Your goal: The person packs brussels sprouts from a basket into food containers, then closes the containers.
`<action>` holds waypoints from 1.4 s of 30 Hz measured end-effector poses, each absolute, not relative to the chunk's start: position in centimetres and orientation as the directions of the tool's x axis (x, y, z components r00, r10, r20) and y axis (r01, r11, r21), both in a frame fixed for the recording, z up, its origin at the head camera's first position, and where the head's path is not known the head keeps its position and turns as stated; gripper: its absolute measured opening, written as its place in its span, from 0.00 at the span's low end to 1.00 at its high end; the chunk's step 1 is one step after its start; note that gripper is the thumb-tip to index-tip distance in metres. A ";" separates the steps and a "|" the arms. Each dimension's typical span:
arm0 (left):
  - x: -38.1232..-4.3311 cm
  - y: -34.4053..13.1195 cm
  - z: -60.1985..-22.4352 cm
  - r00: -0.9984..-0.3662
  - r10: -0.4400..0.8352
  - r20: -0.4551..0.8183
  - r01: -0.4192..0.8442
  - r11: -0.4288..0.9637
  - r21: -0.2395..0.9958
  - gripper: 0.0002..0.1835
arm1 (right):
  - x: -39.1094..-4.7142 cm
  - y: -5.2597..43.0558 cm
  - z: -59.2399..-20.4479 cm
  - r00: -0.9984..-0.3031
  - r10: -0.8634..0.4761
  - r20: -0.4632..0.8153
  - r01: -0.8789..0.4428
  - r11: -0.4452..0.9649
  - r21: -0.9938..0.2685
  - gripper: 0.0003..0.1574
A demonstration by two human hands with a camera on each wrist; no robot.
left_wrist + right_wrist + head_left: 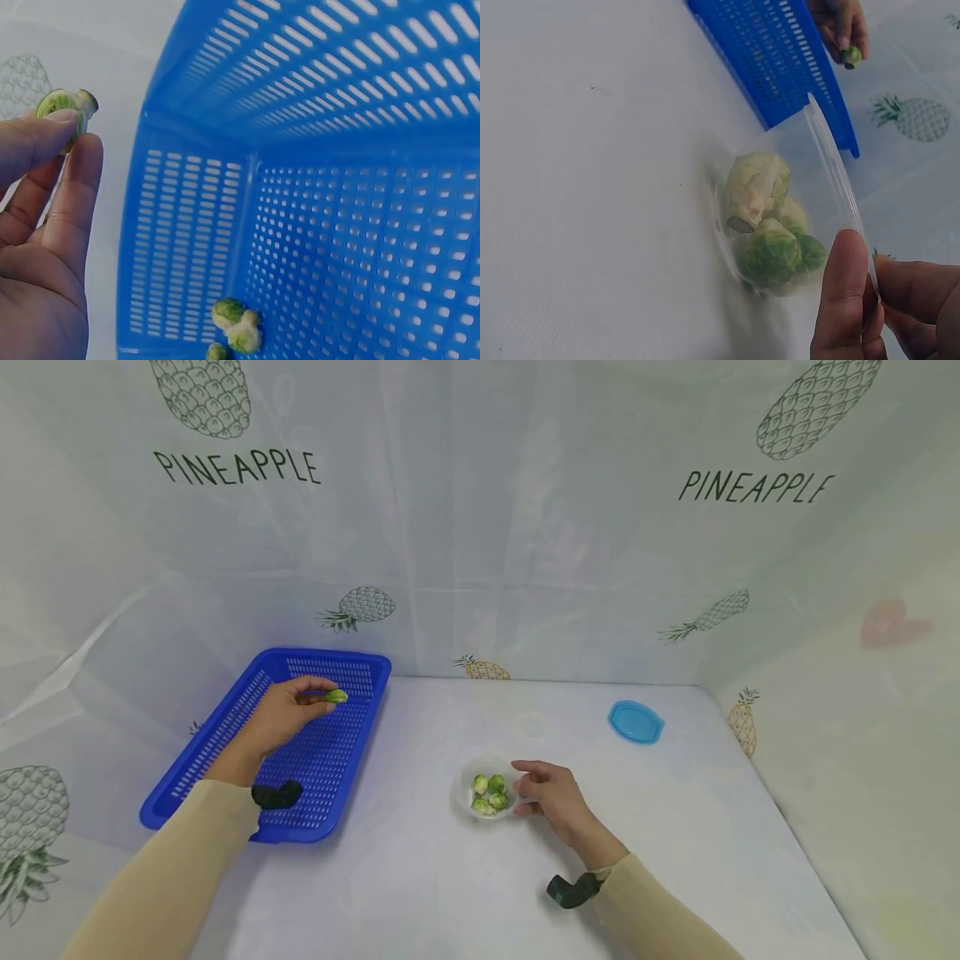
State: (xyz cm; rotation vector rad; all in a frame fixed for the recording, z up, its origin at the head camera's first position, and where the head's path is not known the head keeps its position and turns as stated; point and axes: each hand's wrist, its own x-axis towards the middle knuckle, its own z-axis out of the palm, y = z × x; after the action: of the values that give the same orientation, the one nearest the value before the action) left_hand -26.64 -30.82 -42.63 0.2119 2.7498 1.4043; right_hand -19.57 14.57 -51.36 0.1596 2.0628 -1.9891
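My left hand (pixel 279 717) is above the blue plastic basket (pixel 318 768), pinching a Brussels sprout (pixel 337 696) between thumb and fingertips. The left wrist view shows a few more Brussels sprouts (pixel 238 326) lying in the basket at its lower edge. At the middle of the table, a small clear plastic container (pixel 460 792) holds several Brussels sprouts (pixel 497 783). My right hand (pixel 555 797) grips this container's rim between thumb and fingers. The right wrist view shows the sprouts through the container's translucent wall.
A light blue lid (pixel 636 722) lies flat at the back right of the white table (pixel 675 827). Behind and at the sides hang white sheets printed with pineapples (pixel 487 670). The basket stands on the left side, near the sheet.
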 end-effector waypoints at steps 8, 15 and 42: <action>-26.1 -30.0 -42.4 -0.986 0.165 0.020 0.108 0.546 0.831 0.21 | -19.6 14.5 -51.4 -0.955 -0.111 -0.275 0.271 0.046 -0.961 0.27; -25.5 -28.5 -42.2 -0.981 0.191 0.044 0.140 0.525 0.840 0.20 | -19.5 14.5 -51.4 -0.956 -0.113 -0.269 0.266 0.041 -0.963 0.27; -24.0 -21.3 -42.3 -0.948 0.315 0.043 0.190 0.452 0.871 0.17 | -19.9 14.5 -51.4 -0.955 -0.122 -0.269 0.265 0.051 -0.963 0.28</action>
State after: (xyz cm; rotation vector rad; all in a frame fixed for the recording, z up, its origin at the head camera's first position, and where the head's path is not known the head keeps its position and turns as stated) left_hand -24.01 -21.27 -42.33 0.4490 2.5683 1.5165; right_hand -19.87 14.46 -51.40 0.1444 2.0537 -1.9836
